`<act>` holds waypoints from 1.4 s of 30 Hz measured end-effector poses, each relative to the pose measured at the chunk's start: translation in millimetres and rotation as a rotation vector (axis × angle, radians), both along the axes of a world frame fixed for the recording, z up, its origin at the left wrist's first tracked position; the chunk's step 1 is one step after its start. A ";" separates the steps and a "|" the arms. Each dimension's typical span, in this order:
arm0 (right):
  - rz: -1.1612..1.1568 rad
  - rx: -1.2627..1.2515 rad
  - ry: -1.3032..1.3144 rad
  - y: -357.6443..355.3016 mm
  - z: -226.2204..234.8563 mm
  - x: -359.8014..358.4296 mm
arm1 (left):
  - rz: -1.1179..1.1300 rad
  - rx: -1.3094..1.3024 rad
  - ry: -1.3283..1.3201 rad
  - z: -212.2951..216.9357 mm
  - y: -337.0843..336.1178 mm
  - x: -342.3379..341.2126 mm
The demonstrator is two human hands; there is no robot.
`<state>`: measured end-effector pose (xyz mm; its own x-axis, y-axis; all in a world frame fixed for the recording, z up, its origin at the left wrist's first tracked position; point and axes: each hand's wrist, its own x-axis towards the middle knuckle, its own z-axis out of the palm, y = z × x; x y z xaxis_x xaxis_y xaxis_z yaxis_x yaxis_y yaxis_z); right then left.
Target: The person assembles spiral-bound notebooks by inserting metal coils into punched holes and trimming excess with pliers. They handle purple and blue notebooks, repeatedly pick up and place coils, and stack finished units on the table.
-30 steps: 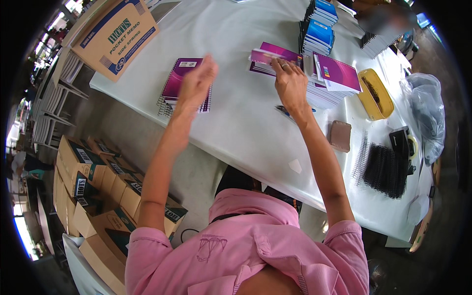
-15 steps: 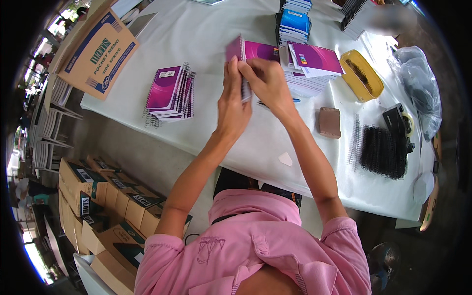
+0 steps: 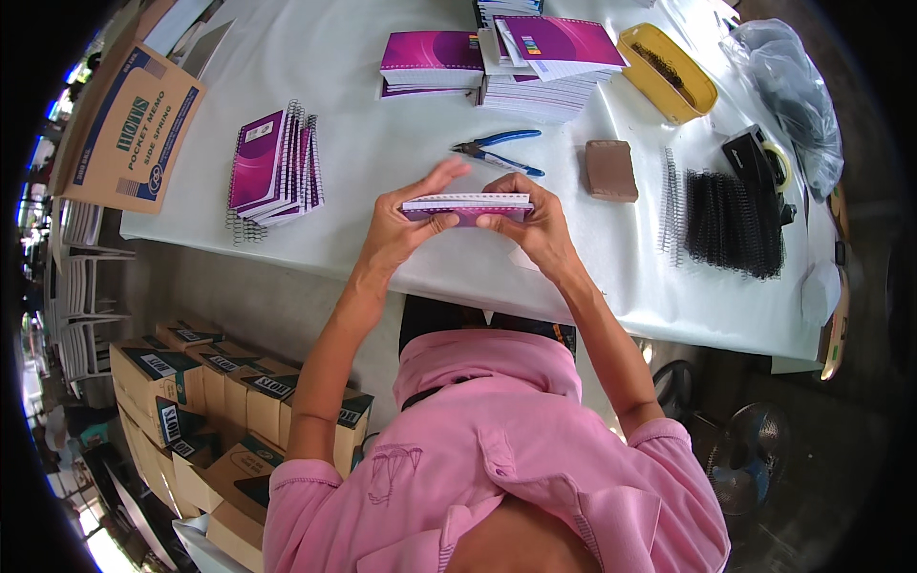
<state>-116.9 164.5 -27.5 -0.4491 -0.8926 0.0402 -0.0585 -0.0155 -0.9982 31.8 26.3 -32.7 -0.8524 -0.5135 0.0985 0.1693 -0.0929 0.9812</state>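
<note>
Both hands hold a small purple-covered notepad block (image 3: 467,205) edge-on above the white table (image 3: 382,172), near its front edge. My left hand (image 3: 406,224) grips its left end, fingers spread along the top. My right hand (image 3: 535,220) pinches its right end. Blue-handled pliers (image 3: 499,153) lie on the table just beyond the hands. A stack of spiral-bound purple notepads (image 3: 275,167) rests to the left.
Piles of unbound purple pads (image 3: 521,62) sit at the back. A brown block (image 3: 610,170), black spiral coils (image 3: 726,222), a yellow tray (image 3: 669,72) and a plastic bag (image 3: 788,86) lie right. A cardboard box (image 3: 129,129) is left; small boxes (image 3: 191,382) are stacked on the floor.
The hands came together on one pad at the back piles, then brought it toward the table's front edge, turned edge-on. The bound stack at left stays put.
</note>
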 end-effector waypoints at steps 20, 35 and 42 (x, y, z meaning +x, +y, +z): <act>0.050 -0.076 0.117 -7.5 -31.9 -12.6 | 0.256 -1.514 -0.382 40.7 33.0 -33.6; -0.802 0.620 1.054 89.9 -14.6 -235.8 | 0.106 -1.439 -0.454 32.9 34.3 -39.1; -0.624 0.173 0.504 94.2 20.1 -216.8 | 0.136 -1.423 -0.446 33.5 34.4 -39.5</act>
